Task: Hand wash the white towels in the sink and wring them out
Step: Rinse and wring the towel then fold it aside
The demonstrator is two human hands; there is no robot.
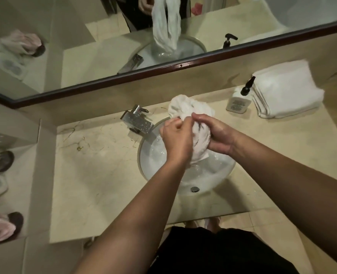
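The wet towel is gripped by the left hand and right hand above the sink (water-filled); wringing apparently is due next.

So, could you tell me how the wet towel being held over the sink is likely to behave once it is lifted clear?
The wet towel will probably stay floppy: it bunches above both hands and hangs limp into the sink. It likely feels heavy for its size, since its lower end reaches the water. It may drip, so the left hand and right hand should keep hold.

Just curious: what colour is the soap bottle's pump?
Black, on a white bottle; seen in the head view.
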